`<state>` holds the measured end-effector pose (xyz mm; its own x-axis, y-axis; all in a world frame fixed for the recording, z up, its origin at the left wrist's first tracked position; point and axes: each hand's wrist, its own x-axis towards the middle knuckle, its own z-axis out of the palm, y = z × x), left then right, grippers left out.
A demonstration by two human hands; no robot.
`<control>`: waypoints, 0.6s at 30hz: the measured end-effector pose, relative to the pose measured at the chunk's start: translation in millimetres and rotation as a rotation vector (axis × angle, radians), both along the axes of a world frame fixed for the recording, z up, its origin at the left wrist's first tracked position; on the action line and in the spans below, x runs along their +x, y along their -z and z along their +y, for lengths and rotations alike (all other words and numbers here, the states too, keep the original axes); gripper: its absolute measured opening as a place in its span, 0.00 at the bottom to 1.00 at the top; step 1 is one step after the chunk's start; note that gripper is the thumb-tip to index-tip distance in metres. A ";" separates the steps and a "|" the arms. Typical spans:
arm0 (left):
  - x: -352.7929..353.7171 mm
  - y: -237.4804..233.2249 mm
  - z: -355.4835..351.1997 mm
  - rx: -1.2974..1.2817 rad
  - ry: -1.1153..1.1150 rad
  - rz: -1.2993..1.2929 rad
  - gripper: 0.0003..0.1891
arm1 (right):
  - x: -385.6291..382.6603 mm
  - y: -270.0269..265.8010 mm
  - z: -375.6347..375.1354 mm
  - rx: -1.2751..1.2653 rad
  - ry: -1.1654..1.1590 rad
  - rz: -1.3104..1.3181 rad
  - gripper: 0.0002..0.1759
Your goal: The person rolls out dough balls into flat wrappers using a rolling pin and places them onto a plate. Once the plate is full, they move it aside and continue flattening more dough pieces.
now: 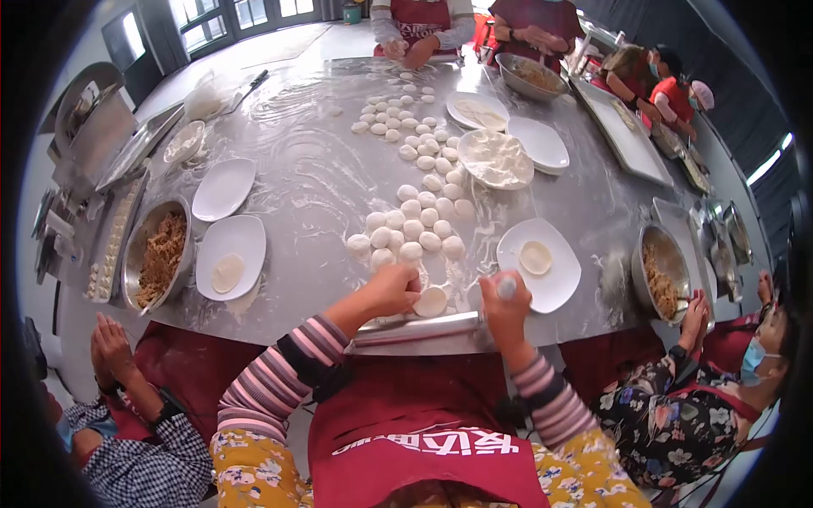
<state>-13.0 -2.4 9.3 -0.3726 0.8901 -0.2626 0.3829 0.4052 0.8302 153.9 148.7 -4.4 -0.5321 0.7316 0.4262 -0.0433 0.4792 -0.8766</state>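
Note:
My left hand (pixel 393 289) is closed at the left edge of a flattened dough disc (pixel 431 301), its fingertips hidden against the dough. My right hand (pixel 506 306) is wrapped round a rolling pin (pixel 506 288), whose pale rounded end shows above the fist; most of it is covered. Just beyond my hands lie several floured dough balls (pixel 412 229), grouped on the metal table (pixel 313 245). A white plate (pixel 555 288) to the right of my right hand bears a thin dough wrapper (pixel 535 257).
A pale bar (pixel 415 330) lies along the near table edge. Farther back is a plate of flour (pixel 495 158). Filling bowls stand left (pixel 134 254) and right (pixel 642 262). Two more white plates (pixel 223 188) (pixel 252 254) are on the left. Other people stand around the table.

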 end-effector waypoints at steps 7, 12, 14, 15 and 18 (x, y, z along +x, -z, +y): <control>-7.4 14.4 23.2 0.111 0.022 0.382 0.03 | -76.7 -8.2 20.7 0.183 -0.036 0.058 0.14; 2.1 8.7 7.5 0.102 0.035 0.199 0.04 | 5.8 3.7 2.3 0.042 -0.034 -0.004 0.13; 0.4 11.7 3.2 0.073 0.049 0.134 0.05 | 4.4 4.8 1.1 -0.045 -0.045 0.014 0.13; 0.8 10.3 3.2 0.066 0.067 0.149 0.05 | -12.5 -1.1 4.4 0.044 -0.022 0.021 0.13; -1.7 8.4 17.6 0.058 0.053 0.266 0.07 | -67.2 -11.1 18.4 0.262 0.012 0.080 0.13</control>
